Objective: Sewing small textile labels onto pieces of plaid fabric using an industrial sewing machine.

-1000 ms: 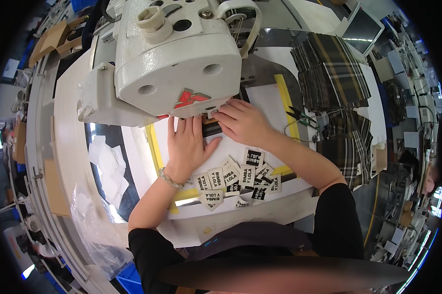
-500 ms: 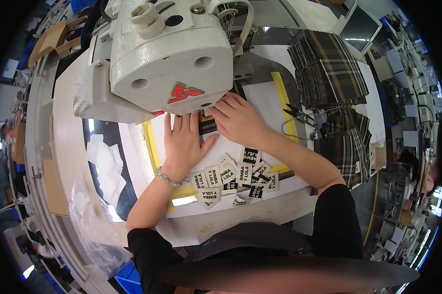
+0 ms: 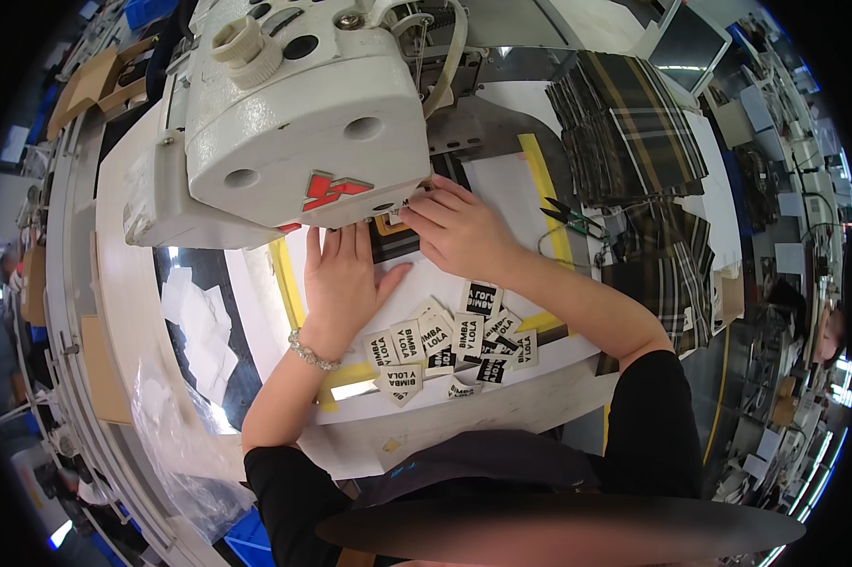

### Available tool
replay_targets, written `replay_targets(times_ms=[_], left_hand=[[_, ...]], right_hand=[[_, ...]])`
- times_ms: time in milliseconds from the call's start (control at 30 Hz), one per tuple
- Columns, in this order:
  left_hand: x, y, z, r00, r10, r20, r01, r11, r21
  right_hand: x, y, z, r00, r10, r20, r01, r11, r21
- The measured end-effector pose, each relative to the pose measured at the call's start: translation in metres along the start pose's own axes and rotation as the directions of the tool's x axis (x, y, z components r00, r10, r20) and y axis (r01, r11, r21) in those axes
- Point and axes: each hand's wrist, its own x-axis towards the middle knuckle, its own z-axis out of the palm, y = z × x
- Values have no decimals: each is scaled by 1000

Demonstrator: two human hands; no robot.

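My left hand (image 3: 341, 288) lies flat with its fingers stretched out, the tips resting beside a dark plaid fabric piece (image 3: 398, 248) under the sewing machine head (image 3: 303, 142). On that fabric sits a small orange-brown frame (image 3: 384, 227). My right hand (image 3: 464, 234) is at the frame's right side, its thumb and fingertips pinched at a small pale label (image 3: 395, 216); the machine head partly hides these fingertips. Several loose labels (image 3: 468, 336), some cream and some black, lie in an overlapping heap on the white work surface, just nearer than my hands.
At the right stand stacks of plaid fabric pieces (image 3: 634, 123), with dark-bladed thread snips (image 3: 571, 217) beside them. Yellow tape (image 3: 536, 175) edges the work surface. White paper scraps (image 3: 197, 326) and a clear plastic bag (image 3: 176, 444) lie at the left.
The view has shifted slightly, so the machine head appears farther left. The pale label at my right fingertips now shows inside the frame. Both hands stay near their former places.
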Motion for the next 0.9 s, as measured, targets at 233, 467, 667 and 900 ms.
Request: replay_targets(times_ms=[233,467,667,900], left_hand=[[0,-2,1,1000,-5,-11,4,1000,-27],[-1,-5,-1,1000,6,-3,-6,1000,2],[0,-8,-3,1000,8,10,-8,1000,4],[-3,-8,-4,999,-3,50,2,1000,27]], right_hand=[[5,-4,1,999,38,23,-39,999,14],[9,-7,0,998,50,42,-50,999,1],[13,-5,-1,998,19,53,-21,999,33],[13,-8,1,999,36,8,-36,999,24]])
